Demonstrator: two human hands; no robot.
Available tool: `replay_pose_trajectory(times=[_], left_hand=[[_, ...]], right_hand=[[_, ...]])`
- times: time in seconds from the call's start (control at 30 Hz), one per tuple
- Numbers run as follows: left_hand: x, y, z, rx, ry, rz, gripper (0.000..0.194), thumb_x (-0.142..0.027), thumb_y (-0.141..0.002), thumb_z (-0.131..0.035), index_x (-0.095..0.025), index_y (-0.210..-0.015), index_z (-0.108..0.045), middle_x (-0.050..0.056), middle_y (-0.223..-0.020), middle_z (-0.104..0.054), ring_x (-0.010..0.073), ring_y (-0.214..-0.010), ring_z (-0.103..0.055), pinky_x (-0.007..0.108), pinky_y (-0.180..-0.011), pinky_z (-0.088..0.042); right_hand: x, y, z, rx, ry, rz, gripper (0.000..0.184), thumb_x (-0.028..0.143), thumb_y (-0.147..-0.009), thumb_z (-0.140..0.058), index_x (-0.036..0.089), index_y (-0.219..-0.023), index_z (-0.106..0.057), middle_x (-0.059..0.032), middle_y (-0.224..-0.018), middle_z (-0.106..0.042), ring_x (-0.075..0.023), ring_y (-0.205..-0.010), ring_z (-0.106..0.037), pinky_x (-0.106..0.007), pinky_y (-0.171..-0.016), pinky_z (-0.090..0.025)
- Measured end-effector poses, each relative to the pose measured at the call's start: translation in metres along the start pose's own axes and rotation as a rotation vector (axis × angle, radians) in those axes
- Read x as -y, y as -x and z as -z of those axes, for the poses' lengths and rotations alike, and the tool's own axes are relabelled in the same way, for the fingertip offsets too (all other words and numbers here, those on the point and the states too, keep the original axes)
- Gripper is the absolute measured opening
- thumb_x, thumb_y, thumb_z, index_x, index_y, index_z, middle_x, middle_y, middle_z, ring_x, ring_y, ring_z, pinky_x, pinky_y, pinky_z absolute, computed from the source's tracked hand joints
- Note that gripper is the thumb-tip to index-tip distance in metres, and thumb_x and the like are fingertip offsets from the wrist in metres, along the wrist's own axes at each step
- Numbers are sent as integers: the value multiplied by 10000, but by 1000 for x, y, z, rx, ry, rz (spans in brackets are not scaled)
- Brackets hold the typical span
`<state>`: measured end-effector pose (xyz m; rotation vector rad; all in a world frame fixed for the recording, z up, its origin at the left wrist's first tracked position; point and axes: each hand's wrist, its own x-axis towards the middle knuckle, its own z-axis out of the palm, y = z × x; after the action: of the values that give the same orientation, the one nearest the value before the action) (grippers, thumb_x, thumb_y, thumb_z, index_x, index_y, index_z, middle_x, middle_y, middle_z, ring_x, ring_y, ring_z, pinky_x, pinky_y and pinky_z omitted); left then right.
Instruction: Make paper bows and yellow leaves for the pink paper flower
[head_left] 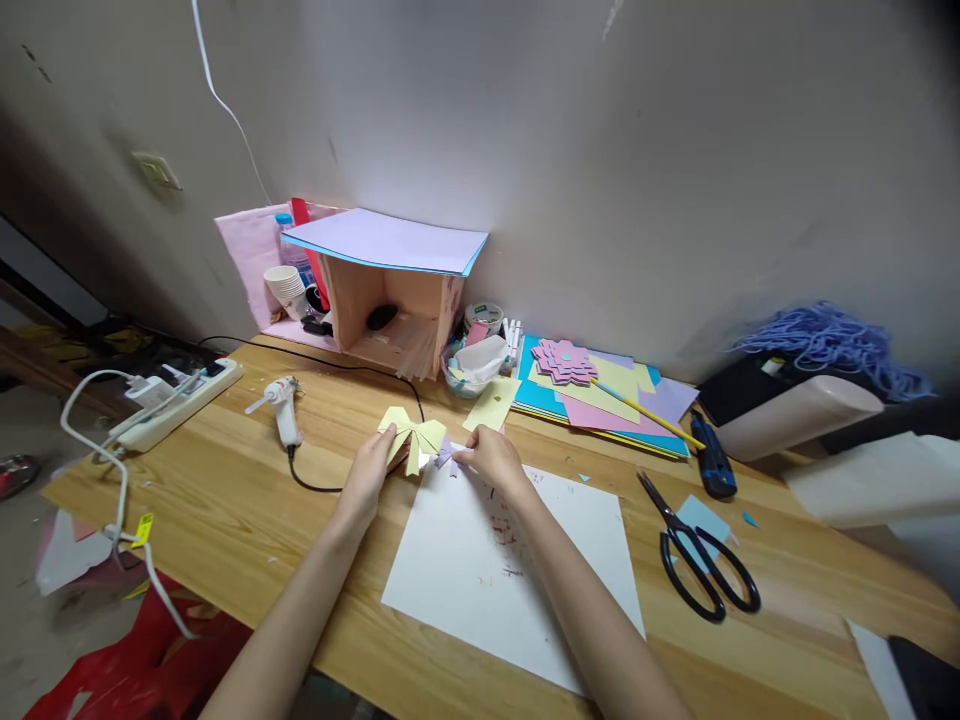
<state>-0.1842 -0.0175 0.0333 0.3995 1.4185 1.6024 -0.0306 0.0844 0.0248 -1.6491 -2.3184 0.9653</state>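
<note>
We hold a yellow paper bow (424,436) in our left hand (366,468), at eleven o'clock from the white sheet (457,560); our right hand (493,460) pinches a small purple paper piece (445,452) at the bow's three o'clock; the glue gun (287,415) sits at its nine.

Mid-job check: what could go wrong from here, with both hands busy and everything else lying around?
The left hand might snag the black cord running close by it, tugging the glue gun. The yellow paper bow and purple paper piece, gripped by the left and right hand respectively, could crease if squeezed hard. The scissors lie uncovered beyond the right forearm, so a wide sweep could catch them.
</note>
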Motion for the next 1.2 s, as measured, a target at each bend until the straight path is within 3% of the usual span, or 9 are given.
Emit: replay_pose_trajectory(times=[0.13,0.23,0.33,0.47,0.6,0.83,1.0,1.2], left_hand=[[-7,-25,0,-105,122,28,162,-283,-748,-620,-124,-763,-648,31,-724,-672,109,-662,-618,194,-652,-466],[-7,-40,-9,-133,139,27,139,-253,-782,-586,-129,-742,-634,13,-677,-647,79,-608,-594,172,-618,-454],[-1,-47,-23,-108,150,22,164,-282,-777,-596,-129,-727,-627,13,-667,-639,77,-593,-586,180,-628,-455],[10,-46,-39,-47,160,13,206,-328,-746,-627,-129,-693,-625,4,-640,-625,72,-573,-565,187,-649,-449],[22,-39,-44,14,166,5,262,-380,-685,-676,-123,-727,-644,40,-733,-661,112,-686,-602,221,-721,-453],[41,-24,-46,139,60,-60,351,-458,-699,-642,-131,-826,-648,66,-797,-680,171,-752,-614,255,-712,-442],[43,-10,-51,192,-97,-86,288,-400,-726,-637,-143,-855,-637,42,-779,-668,138,-679,-580,220,-630,-421],[45,-1,-55,253,-109,-119,274,-338,-734,-635,-145,-927,-648,67,-905,-683,181,-852,-598,255,-779,-423]], right_hand=[[-8,-6,-4,-4,-179,23,232,247,-585,-727,161,-749,-588,-31,-721,-634,-173,-703,-568,-232,-544,-304],[-15,-6,3,49,-276,68,252,220,-619,-704,147,-842,-613,7,-672,-618,-121,-622,-558,-212,-548,-354],[-22,0,21,127,-385,131,229,238,-649,-689,143,-852,-648,3,-687,-626,-107,-612,-559,-208,-566,-389],[-30,13,58,380,-622,359,144,270,-658,-705,142,-713,-667,-32,-722,-640,-132,-677,-582,-244,-633,-429],[-28,27,80,398,-779,500,139,287,-672,-723,169,-723,-669,-35,-821,-628,-141,-784,-588,-268,-722,-449],[-12,29,62,423,-969,342,193,307,-681,-723,162,-752,-618,-22,-732,-631,-133,-687,-593,-277,-674,-453],[-6,24,53,292,-906,230,240,363,-648,-716,155,-726,-625,-10,-710,-630,-125,-676,-582,-262,-676,-444],[-8,22,53,169,-837,144,308,396,-586,-735,139,-718,-630,-50,-743,-653,-148,-693,-602,-287,-701,-459]])
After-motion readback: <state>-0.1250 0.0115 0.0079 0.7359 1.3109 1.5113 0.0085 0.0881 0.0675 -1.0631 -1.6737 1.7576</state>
